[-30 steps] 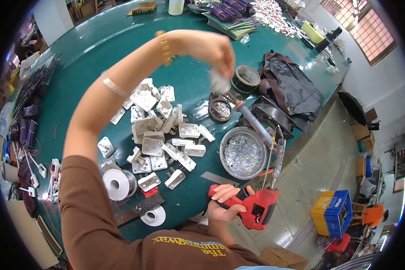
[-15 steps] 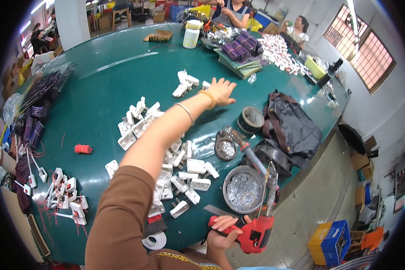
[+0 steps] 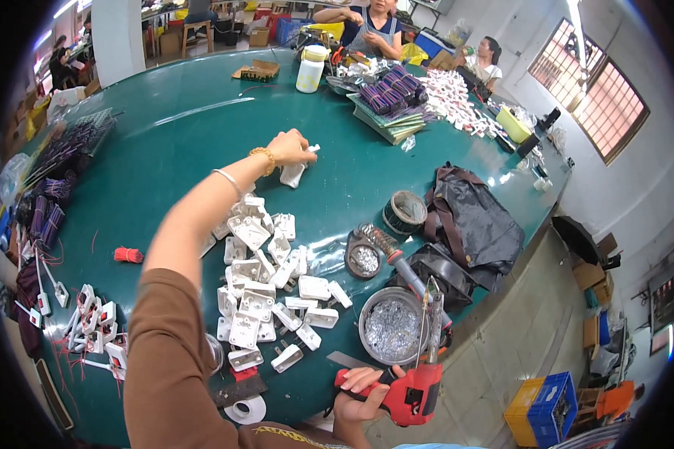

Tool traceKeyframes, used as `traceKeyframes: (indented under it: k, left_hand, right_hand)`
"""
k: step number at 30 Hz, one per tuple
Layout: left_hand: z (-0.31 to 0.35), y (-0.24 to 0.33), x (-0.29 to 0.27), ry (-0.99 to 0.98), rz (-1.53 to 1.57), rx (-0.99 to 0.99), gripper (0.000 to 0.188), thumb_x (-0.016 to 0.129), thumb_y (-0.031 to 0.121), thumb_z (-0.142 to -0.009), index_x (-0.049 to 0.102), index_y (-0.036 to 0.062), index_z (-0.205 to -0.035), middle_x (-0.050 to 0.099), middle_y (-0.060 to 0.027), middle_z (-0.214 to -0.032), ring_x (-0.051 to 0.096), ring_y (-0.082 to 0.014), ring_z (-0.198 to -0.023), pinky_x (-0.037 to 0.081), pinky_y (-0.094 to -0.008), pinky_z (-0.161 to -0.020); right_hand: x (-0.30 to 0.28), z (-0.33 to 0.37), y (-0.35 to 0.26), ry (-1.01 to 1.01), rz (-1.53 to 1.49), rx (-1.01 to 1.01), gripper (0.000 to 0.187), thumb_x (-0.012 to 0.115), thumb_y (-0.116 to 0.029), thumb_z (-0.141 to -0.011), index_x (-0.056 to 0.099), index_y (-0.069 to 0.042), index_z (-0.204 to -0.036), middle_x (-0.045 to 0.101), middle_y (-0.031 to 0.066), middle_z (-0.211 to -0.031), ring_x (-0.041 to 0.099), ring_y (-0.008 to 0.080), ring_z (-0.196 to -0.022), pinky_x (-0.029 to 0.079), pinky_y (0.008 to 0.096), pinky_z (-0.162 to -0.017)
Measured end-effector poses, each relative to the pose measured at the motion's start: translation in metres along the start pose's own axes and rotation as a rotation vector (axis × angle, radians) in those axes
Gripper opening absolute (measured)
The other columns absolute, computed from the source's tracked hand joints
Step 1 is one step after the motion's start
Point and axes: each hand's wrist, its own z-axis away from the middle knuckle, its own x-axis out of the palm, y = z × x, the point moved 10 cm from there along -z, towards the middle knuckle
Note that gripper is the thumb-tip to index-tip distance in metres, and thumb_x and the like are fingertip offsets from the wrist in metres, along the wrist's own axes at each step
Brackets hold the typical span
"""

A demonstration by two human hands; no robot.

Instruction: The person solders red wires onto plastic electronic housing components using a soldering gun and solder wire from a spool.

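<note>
Head view: your left arm reaches far out over the green table (image 3: 180, 142), and your left hand (image 3: 288, 148) is bent down with its fingers curled together over some white casings (image 3: 293, 175). One casing shows below your palm and a bit of white juts out past your fingertips; you have them under your hand at least, but how firmly your fingers close on them cannot be told. These lie apart from the main pile (image 3: 256, 303), which sits nearer you, heaped loosely under and beside your forearm.

Your right hand (image 3: 361, 396), low and close to your body, is wrapped around the handle of a red gun (image 3: 418, 396). Its long metal nose points away from you, passing across the right side of a bowl (image 3: 362, 329) of silvery scraps. Just beyond the bowl, an iron (image 3: 406, 271) leans with its front end in a coil stand (image 3: 377, 238). A round pot (image 3: 405, 213) stands near that, with a dark bag (image 3: 479, 217) to its right.

On your left lie a red bundle (image 3: 129, 254) and some white switches (image 3: 101, 325) trailing red wires. Near your sleeve is a white roll (image 3: 246, 409). Across the table, a co-worker (image 3: 374, 34) has both hands raised.
</note>
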Motion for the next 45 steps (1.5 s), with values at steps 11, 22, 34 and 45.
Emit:
traceKeyframes:
  k: [11, 22, 34, 45]
  left_hand:
    - [0.172, 0.122, -0.017, -0.324, 0.279, 0.289, 0.033, 0.066, 0.032, -0.078, 0.071, -0.0008, -0.080, 0.062, -0.0132, -0.097, 0.058, -0.0199, -0.073, 0.046, -0.0331, -0.062]
    - [0.193, 0.046, -0.105, 0.023, -0.214, 0.074, 0.047, 0.052, 0.047, -0.090, 0.064, 0.0055, -0.108, 0.064, -0.0155, -0.104, 0.060, -0.0270, -0.099, 0.049, -0.0363, -0.085]
    - [0.192, 0.033, -0.052, -0.063, 0.300, -0.007, 0.031, 0.070, 0.028, -0.078, 0.062, 0.0064, -0.099, 0.061, -0.0071, -0.089, 0.059, -0.0151, -0.079, 0.047, -0.0279, -0.065]
    - [0.279, 0.111, -0.083, 0.026, 0.117, 0.166, 0.038, 0.059, 0.034, -0.088, 0.065, 0.0062, -0.113, 0.063, -0.0132, -0.113, 0.060, -0.0252, -0.103, 0.047, -0.0354, -0.088]
  right_hand:
    - [0.000, 0.000, -0.007, -0.044, -0.024, -0.094, 0.046, 0.048, -0.026, -0.096, 0.031, 0.005, -0.125, 0.044, 0.0043, -0.054, 0.045, 0.0149, -0.041, 0.045, 0.0310, -0.050]
    - [0.004, 0.003, -0.011, -0.092, -0.030, -0.118, 0.043, 0.048, -0.021, -0.096, 0.030, 0.005, -0.125, 0.045, 0.0039, -0.055, 0.046, 0.0144, -0.044, 0.045, 0.0312, -0.051]
    - [0.006, 0.004, 0.001, -0.148, -0.095, -0.012, 0.041, 0.042, -0.012, -0.096, 0.028, 0.007, -0.131, 0.042, 0.0038, -0.055, 0.041, 0.0125, -0.046, 0.041, 0.0294, -0.052]
    - [0.006, 0.010, 0.004, -0.303, 0.254, -0.288, 0.028, 0.046, -0.012, -0.096, 0.049, -0.004, -0.070, 0.051, 0.0045, -0.062, 0.051, 0.0130, -0.059, 0.043, 0.0261, -0.057]
